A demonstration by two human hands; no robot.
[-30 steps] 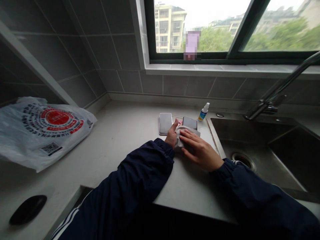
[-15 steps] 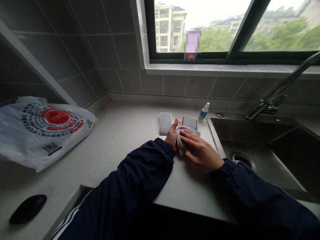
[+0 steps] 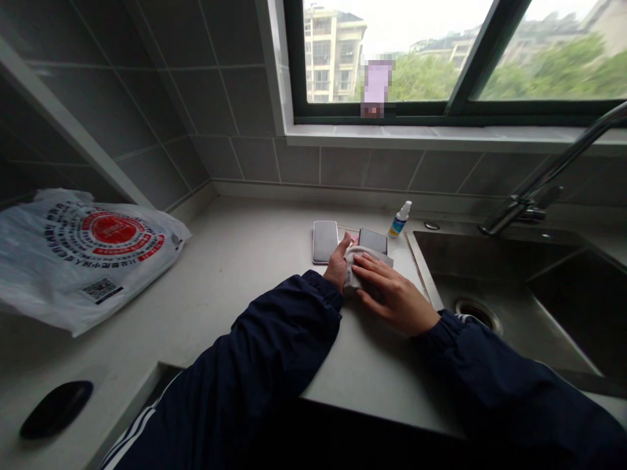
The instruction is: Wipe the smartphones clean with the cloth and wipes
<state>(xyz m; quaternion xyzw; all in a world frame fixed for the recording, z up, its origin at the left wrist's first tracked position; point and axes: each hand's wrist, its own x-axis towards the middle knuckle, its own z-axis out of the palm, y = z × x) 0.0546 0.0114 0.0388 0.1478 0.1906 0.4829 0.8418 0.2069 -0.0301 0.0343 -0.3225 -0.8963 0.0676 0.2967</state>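
- A grey cloth [image 3: 356,261] lies bunched on the pale countertop [image 3: 245,261], just in front of the left phone [image 3: 325,241] and the right phone [image 3: 373,240], near a small spray bottle [image 3: 400,220].
- The right hand [image 3: 394,297] presses it open-palmed, fingers extended, clasping nothing. The left hand [image 3: 337,264] curls at its edge, its hold hidden.
- The wiping looks mid-course; how much is left cannot be judged.
- The cloth's long axis runs crosswise, toward the sink [image 3: 514,294].

Plastic bag [image 3: 98,261] print, QR code, illegible
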